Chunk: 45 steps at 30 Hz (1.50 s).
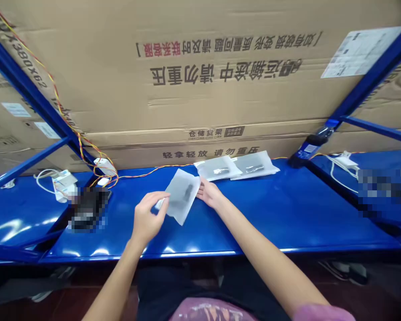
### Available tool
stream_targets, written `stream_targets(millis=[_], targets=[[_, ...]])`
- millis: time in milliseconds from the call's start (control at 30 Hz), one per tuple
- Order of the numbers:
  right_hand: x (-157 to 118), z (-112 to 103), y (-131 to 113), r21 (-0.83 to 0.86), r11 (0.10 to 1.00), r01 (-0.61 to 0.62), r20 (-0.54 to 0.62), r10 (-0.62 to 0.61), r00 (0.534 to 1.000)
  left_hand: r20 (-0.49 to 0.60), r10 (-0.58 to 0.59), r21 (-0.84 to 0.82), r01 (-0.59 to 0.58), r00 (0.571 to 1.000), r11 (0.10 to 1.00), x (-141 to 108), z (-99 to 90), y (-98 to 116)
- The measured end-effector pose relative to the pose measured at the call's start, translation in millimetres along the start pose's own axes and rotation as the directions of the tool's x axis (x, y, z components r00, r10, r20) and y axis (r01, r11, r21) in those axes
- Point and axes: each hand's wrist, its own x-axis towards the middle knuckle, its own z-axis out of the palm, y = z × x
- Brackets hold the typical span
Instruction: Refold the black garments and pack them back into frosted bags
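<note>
A translucent white pouch [181, 196] with a small dark item inside is held tilted above the blue shelf. My left hand [150, 217] pinches its left edge between thumb and fingers. At the pouch's right edge is my right hand [210, 192], its fingers partly behind the pouch and closed on that edge. Two similar pouches lie at the back of the shelf, a left one [214, 168] and a right one [254, 165], their edges overlapping. Dark shapes show through both.
The blue shelf [270, 214] has a large cardboard box [220, 107] behind it. A dark bottle [309, 147] leans at the back right. White adapters [105, 167], yellow-red wires and a blurred dark object [90, 205] are at the left. Blue posts stand on both sides.
</note>
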Motion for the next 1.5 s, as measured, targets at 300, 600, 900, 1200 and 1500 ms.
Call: stream_targets(millis=[300, 600, 900, 1200, 1500], targets=[[-2.2, 12.0, 8.7, -0.158, 0.986, 0.059, 0.104, -0.043, 0.994, 0.407, -0.022, -0.039, 0.041, 0.913, 0.998, 87.8, 60.6, -30.8], [1.1, 4.9, 12.6, -0.350, 0.914, 0.206, 0.136, -0.168, 0.976, 0.619, -0.034, -0.131, 0.145, 0.785, 0.981, 103.7, 73.3, -49.0], [-30.1, -4.0, -2.0, -0.497, 0.828, 0.262, 0.327, -0.101, 0.940, 0.650, -0.005, -0.235, 0.206, 0.760, 0.950, 102.8, 67.9, -48.8], [-105.9, -29.4, 8.6, -0.769, 0.558, 0.312, 0.475, 0.173, 0.863, 0.527, -0.101, -0.180, 0.227, 0.844, 0.957, 111.1, 64.5, -63.7], [-83.4, -15.5, 1.7, -0.671, 0.480, 0.565, 0.416, -0.387, 0.823, 0.474, -0.101, -0.157, 0.197, 0.875, 0.968, 99.2, 61.1, -43.5]])
